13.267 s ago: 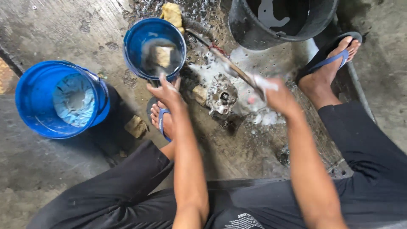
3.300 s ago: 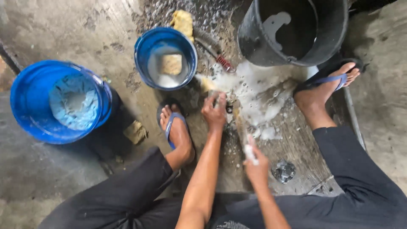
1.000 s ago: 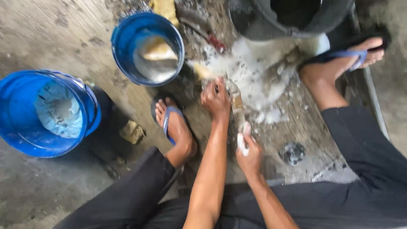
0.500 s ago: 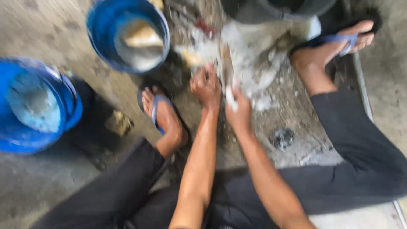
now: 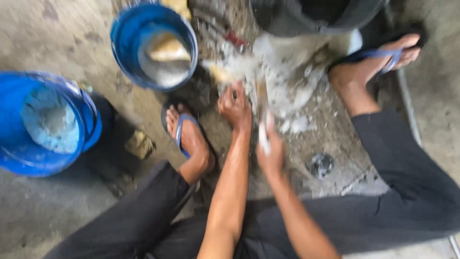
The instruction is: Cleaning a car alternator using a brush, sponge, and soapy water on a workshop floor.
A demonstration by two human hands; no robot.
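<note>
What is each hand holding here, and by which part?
Right hand grips a brush's white handle end; left hand rests on a foam-covered object, too blurred to identify.

Two bright blue buckets (image 5: 45, 124) (image 5: 153, 45) sit left of the white foam (image 5: 282, 81); the nearer one holds cloudy grey-white water with a yellowish sponge (image 5: 165, 48). Above the foam stands a dark grey tub (image 5: 306, 17). Both sandals (image 5: 179, 132) (image 5: 378, 55) have blue straps, the trousers (image 5: 383, 201) are black, and the floor (image 5: 48, 38) is mottled grey.

Soft daylight, even, no glare. Strong motion blur over whole frame; foam patch (image 5: 282, 81) smeared, both hands unsharp. Dark shadow beside blue bucket (image 5: 28, 158).
</note>
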